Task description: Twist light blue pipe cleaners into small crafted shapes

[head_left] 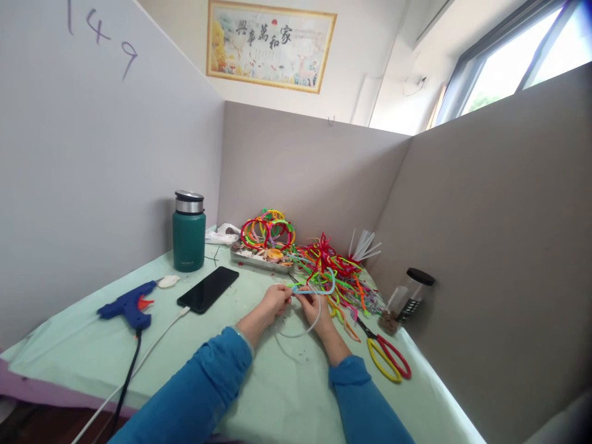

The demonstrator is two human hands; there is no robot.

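My left hand [276, 300] and my right hand [318, 311] meet over the middle of the table, both with fingers pinched closed. Between them runs a light blue pipe cleaner [319, 291], its free end bent upward on the right. A thin whitish hoop [319, 317] passes by the fingertips and curves down below my right hand; the fingers hide where it meets the pipe cleaner. Just beyond my hands lies a heap of coloured pipe cleaners [340, 277], mostly red, green and orange.
A metal tray [261, 264] holds small pieces under colourful wrapped hoops [267, 231]. To the left are a green flask [189, 240], a black phone [208, 288] with its cable and a blue glue gun [132, 305]. Scissors [386, 351] and a tilted clear jar [407, 302] lie right. Partitions enclose the table.
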